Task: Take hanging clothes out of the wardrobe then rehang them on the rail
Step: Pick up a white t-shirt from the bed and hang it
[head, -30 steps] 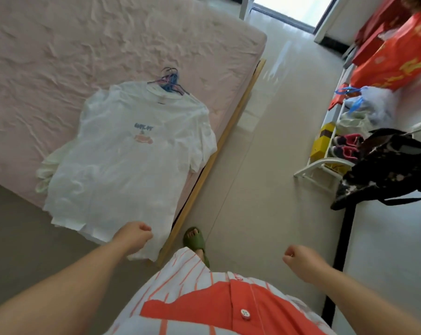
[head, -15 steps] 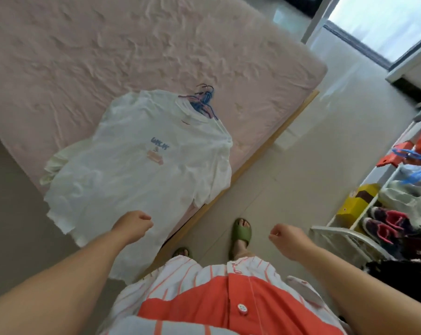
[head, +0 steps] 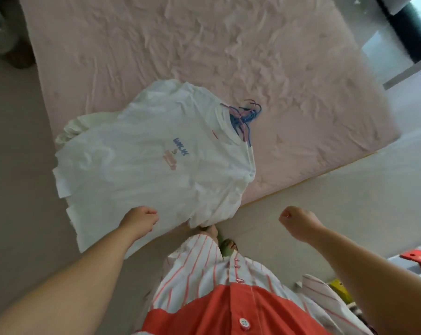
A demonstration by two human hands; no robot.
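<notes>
A stack of white T-shirts [head: 144,170] lies on the near corner of the pink bed [head: 204,44], the top one with a small blue and orange print. Their blue and pink hangers [head: 245,117] stick out at the collar. The hems hang over the bed's edge. My left hand [head: 139,220] is curled into a fist in front of the hem, with no cloth visibly in it. Curled the same way, my right hand [head: 297,222] is held over the bare floor to the right and holds nothing. No wardrobe or rail is in view.
My foot in a green slipper [head: 226,247] stands by the bed's wooden edge. Red [head: 419,256] and yellow [head: 340,286] items sit at the lower right. A dark door frame [head: 402,25] is at the top right, and pale floor lies left and right of the bed.
The view has swung left and closer to the bed, so the shoe rack and bags slid out to the right. Both hands stay curled in the same pose.
</notes>
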